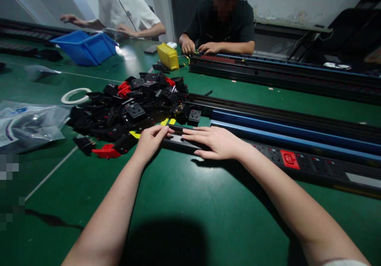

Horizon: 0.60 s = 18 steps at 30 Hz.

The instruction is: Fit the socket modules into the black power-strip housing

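A long black power strip rail point(297, 163) lies across the green table, with black sockets and one red socket point(289, 159) set in it. My left hand point(151, 139) rests on the rail's left end, fingers curled down onto it. My right hand point(214, 141) lies flat on the rail beside the left hand, fingers stretched out toward it. Just behind my hands is a heap of loose black socket modules point(133, 107), with a few red ones point(106, 151) and yellow tabs point(168, 121) among them.
Blue and black rails point(285, 129) run behind the strip. A blue bin point(86, 47), a yellow bin point(168, 55), a white tape ring point(75, 95) and a plastic bag point(28, 125) lie on the table. Two people work at the far side.
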Each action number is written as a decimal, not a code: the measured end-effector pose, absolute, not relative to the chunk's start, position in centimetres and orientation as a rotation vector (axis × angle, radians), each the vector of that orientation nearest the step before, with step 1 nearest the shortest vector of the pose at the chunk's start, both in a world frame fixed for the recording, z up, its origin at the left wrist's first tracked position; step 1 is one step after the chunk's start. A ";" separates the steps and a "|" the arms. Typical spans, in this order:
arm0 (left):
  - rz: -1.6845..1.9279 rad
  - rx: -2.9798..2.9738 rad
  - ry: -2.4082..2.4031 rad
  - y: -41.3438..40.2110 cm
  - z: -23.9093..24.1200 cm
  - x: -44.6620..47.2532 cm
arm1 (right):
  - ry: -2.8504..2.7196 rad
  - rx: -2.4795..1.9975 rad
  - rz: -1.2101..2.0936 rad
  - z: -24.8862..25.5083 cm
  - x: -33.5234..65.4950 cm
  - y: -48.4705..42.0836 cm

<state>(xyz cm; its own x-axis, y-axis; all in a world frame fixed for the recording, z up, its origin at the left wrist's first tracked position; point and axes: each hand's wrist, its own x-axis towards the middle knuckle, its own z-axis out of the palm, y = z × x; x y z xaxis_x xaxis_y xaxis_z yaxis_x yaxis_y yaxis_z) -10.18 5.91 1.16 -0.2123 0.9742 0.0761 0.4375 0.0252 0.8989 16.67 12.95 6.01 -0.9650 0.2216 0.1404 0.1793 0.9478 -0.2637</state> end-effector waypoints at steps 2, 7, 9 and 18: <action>1.156 1.449 1.721 5.9 1.2 -10.2 | -2.946 -0.311 0.385 6.0 16.6 13.0; 1.161 1.443 1.734 5.8 1.4 -10.1 | -2.961 -0.351 0.322 6.2 16.3 12.7; 1.166 1.438 1.733 5.8 1.5 -10.0 | -2.964 -0.356 0.301 6.4 16.1 12.5; 1.211 1.431 1.741 5.9 1.4 -10.0 | -2.947 -0.430 0.274 6.4 15.8 12.3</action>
<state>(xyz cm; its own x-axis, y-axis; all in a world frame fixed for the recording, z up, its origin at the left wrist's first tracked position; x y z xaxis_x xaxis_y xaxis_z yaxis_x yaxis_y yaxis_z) -10.03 5.87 1.37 -0.2609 0.9590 0.1105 0.4375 0.0154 0.8991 15.82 12.26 6.40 -0.9476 0.2953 0.1223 0.2677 0.9423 -0.2011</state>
